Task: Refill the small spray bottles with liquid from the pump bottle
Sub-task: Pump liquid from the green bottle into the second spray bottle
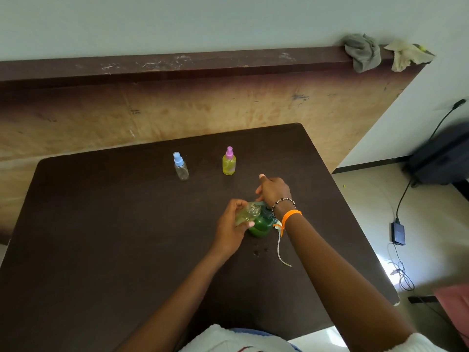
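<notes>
We are gripping an uncapped small spray bottle [247, 214] in our left hand [232, 224], fingers curled round it, tilting its neck toward the pump spout. At its three o'clock the green pump bottle [261, 224] is standing on the table [101, 237]; our right hand [274, 190] is pressing on its pump head. Farther, at twelve o'clock, a blue-capped clear bottle [180, 166] and a pink-capped yellow bottle [229, 161] are standing apart.
</notes>
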Tool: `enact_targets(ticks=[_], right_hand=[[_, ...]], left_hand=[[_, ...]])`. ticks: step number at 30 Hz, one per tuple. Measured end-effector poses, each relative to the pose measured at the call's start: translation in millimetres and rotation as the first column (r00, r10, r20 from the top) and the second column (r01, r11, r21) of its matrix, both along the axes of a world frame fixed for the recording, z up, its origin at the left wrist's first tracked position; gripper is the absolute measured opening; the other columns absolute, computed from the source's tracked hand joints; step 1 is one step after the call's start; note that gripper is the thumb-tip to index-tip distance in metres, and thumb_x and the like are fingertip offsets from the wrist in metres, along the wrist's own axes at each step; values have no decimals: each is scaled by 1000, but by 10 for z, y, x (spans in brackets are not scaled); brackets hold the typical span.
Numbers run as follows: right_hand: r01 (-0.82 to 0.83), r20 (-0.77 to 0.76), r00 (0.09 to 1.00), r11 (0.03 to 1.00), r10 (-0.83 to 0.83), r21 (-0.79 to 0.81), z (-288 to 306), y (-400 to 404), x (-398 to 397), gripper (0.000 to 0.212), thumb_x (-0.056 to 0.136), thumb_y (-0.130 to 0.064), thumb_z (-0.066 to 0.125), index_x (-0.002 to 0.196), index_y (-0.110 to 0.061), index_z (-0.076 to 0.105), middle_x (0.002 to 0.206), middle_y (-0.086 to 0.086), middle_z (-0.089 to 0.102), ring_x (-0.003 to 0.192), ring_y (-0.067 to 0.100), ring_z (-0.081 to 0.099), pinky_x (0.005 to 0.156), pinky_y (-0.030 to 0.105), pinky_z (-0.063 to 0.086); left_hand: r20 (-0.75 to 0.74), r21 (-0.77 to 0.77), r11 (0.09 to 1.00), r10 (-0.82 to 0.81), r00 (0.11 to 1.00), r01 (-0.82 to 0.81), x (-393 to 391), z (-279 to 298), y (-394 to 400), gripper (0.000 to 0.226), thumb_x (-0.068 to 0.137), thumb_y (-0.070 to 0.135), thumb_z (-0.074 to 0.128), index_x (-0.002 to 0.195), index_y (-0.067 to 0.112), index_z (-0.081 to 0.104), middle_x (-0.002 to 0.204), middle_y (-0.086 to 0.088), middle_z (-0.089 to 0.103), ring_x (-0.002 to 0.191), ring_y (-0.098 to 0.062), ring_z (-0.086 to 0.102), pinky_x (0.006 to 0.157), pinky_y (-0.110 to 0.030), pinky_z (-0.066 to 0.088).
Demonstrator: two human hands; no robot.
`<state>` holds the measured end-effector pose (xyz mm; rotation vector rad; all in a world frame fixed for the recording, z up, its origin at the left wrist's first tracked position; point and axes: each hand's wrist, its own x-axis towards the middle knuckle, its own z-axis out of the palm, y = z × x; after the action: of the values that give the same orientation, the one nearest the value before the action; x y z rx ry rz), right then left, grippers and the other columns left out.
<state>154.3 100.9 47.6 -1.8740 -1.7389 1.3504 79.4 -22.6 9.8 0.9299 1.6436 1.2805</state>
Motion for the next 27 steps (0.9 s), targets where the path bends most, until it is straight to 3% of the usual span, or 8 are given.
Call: enact_targets(ticks=[6, 11, 17, 21, 27], right_hand=[[25, -3, 1000, 999, -25, 45, -9, -8, -8, 50, 98, -37, 38, 60, -14, 59, 62, 3, 62, 69, 24, 65, 86, 38, 52], [43, 5, 999, 996, -44, 81, -15, -29, -2, 49, 98, -37, 37, 61, -15, 59, 65, 4, 64, 81, 30, 69, 88, 41, 52], [44, 34, 998, 995, -47, 88, 16, -95, -33, 53, 94, -45, 33, 81, -9, 69, 95, 14, 72, 89, 34, 68, 89, 43, 52], [20, 30, 999, 999, -21, 46, 48, -69, -4, 50, 98, -42, 36, 75, -10, 68, 80, 7, 68, 90, 30, 65, 90, 39, 49], [-33, 53, 998, 999, 32, 14, 57, -4, -18, 54, 97, -43, 39, 58, -15, 61, 86, 12, 66, 93, 32, 63, 89, 39, 48]], left_hand=[[-8, 2, 1000, 11, 1000, -11, 12, 14, 13, 43, 75, -2, 66, 93, 33, 49, 102, 0, 63, 99, -20, 61, 91, -42, 49], [-17, 14, 1000, 15, 1000, -14, 12, 8, 16, 44, 73, -3, 65, 92, 33, 49, 102, -3, 63, 98, -22, 61, 90, -42, 49], [-42, -15, 1000, 7, 999, -8, 18, 10, 12, 39, 74, -4, 66, 97, 23, 51, 103, -3, 63, 99, -21, 60, 88, -37, 48], [-37, -23, 1000, 1, 999, -2, 28, 53, 6, 36, 75, -4, 66, 100, 18, 51, 104, -3, 63, 100, -20, 60, 88, -34, 48], [-43, -7, 999, 53, 998, -53, 19, 137, -8, 35, 73, -4, 68, 97, 18, 54, 98, 3, 63, 93, -14, 60, 80, -27, 48]])
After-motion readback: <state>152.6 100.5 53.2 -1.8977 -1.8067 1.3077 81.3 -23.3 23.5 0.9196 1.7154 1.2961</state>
